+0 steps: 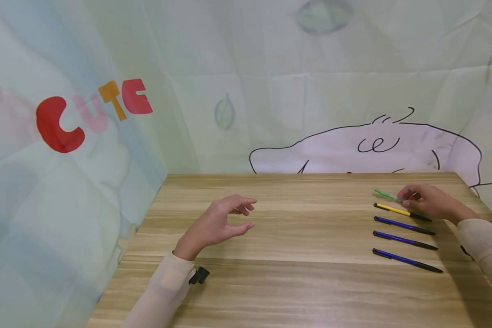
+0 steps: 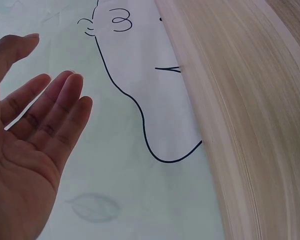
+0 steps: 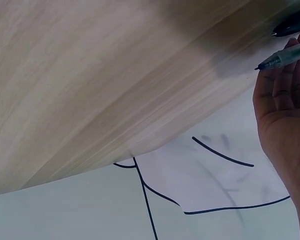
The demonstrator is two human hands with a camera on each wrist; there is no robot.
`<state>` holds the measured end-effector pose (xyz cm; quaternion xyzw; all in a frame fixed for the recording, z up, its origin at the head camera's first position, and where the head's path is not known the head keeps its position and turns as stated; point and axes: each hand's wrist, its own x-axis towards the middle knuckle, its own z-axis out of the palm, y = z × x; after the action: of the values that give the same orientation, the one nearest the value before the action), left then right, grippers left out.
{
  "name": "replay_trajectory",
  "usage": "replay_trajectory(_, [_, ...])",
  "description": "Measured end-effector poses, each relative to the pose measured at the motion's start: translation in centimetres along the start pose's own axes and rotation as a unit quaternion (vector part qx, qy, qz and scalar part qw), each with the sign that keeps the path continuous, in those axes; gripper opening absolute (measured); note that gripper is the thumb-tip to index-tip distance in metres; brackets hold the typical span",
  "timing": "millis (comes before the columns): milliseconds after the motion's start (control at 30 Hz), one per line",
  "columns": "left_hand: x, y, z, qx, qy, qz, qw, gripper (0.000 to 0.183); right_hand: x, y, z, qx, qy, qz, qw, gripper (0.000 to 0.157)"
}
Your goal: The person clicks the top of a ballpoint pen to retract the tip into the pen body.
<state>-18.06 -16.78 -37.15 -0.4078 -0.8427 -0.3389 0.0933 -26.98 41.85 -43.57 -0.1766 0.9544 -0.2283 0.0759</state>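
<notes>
Right hand [image 1: 426, 201] has the green pen [image 1: 383, 194] pinched near the back edge of the table [image 1: 311, 291], just past the yellow pen [image 1: 393, 209] and 3 blue pens [image 1: 404, 226]. Left hand [image 1: 216, 222] is loosely cupped, holding nothing, with loads of room between it and the pens.

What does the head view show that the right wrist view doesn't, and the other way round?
Only the head view shows the left hand, the three blue pens, the yellow pen barrel, the held pen's green end and the CUTE lettering.

Only the right wrist view shows the held pen's dark writing tip, sticking out past the fingers.

Both show the right hand holding that pen, a black pen end nearby, the wooden table and part of the black-outlined wall drawing.
</notes>
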Motion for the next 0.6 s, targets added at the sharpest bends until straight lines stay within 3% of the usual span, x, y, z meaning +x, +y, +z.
replay_trajectory(167, [0.1, 0.0, 0.0, -0.003, 0.002, -0.002, 1.0, 0.052, -0.2, -0.2, 0.0, -0.003, 0.022, -0.013, 1.0, 0.013])
replay_trajectory(600, [0.3, -0.2, 0.1, 0.001, 0.007, -0.001, 1.0, 0.049, -0.8, -1.2, -0.4, 0.01, 0.035, 0.004, 0.999, 0.029])
